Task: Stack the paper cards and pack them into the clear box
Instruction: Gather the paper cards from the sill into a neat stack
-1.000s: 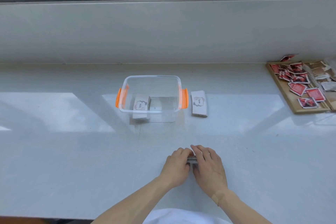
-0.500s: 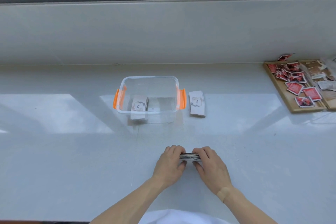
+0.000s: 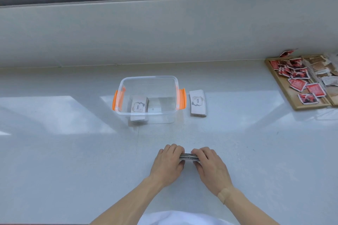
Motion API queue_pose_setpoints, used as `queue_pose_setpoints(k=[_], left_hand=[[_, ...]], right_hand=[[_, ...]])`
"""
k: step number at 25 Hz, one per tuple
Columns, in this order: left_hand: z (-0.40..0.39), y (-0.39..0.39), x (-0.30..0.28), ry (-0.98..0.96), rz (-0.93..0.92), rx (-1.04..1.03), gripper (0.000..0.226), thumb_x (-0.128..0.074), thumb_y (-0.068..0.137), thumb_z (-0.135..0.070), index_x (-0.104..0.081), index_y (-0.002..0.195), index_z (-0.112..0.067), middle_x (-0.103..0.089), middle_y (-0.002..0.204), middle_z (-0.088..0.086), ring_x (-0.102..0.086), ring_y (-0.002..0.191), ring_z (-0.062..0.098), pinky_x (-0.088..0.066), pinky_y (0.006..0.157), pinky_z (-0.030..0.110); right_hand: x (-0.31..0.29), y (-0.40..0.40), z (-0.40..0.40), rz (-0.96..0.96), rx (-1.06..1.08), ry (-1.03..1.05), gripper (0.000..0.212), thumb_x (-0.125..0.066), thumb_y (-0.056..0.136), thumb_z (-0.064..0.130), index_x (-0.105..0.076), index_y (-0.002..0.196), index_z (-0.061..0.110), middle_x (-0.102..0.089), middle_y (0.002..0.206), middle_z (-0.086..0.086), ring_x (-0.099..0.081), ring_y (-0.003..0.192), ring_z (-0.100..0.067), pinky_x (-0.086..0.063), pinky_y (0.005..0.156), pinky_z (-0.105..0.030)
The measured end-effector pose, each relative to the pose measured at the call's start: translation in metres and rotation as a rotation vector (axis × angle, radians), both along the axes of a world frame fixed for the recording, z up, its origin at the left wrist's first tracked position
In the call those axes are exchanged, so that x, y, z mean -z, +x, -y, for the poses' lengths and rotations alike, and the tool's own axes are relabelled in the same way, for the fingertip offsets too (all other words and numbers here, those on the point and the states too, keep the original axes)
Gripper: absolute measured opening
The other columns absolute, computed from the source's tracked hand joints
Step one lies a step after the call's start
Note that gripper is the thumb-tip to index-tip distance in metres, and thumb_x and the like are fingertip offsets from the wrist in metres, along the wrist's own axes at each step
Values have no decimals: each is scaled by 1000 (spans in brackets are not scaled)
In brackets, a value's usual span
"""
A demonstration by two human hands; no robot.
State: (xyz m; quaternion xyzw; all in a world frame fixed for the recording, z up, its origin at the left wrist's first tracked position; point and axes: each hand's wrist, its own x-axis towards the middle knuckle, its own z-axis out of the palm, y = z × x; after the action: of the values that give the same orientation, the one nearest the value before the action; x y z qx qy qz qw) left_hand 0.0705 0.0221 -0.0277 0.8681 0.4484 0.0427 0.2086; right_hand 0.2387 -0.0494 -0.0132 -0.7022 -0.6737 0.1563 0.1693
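**Two hands square up a stack of cards**

Close to the near edge of the bench (image 3: pixel 54 151), around its middle, two hands hold a small stack of cards (image 3: pixel 188 156). The left hand (image 3: pixel 169 163) is closed on the left end of the stack. The right hand (image 3: pixel 210 165) is closed on the right end. The fingers curl over the top and the thumbs sit behind. The stack stands on its long edge, touching the bench. I think the hands squeeze from both sides so the cards line up and make one neat block. A neat block should be easier to put in a box.

Farther back, near the middle of the bench, sits the clear box (image 3: pixel 149 78) with orange handles. It has no lid on, so cards can drop right in. One pile of cards (image 3: pixel 138 106) already lies flat inside, by the left wall. The rest of the floor looks free, so there is likely room for more.

Just beside the right handle, a second pile (image 3: pixel 197 102) waits flat on the bench.

Far off, by the right edge toward the back, a wooden tray (image 3: pixel 285 91) holds loose red packets (image 3: pixel 298 84). They look like no part of this job.
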Motion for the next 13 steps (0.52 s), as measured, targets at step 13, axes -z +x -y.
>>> queue_pose_setpoints(k=[13], left_hand=[[-52,29,-39,-161,-240,181,28,-50,83,-14,-45,111,-18,-57,113,6,-52,105,30,-38,83,41]], right_hand=[[-21,20,-23,32,-54,-178,28,-55,86,33,-50,114,36,-55,96,10,-56,85,-18,-42,68,-34]])
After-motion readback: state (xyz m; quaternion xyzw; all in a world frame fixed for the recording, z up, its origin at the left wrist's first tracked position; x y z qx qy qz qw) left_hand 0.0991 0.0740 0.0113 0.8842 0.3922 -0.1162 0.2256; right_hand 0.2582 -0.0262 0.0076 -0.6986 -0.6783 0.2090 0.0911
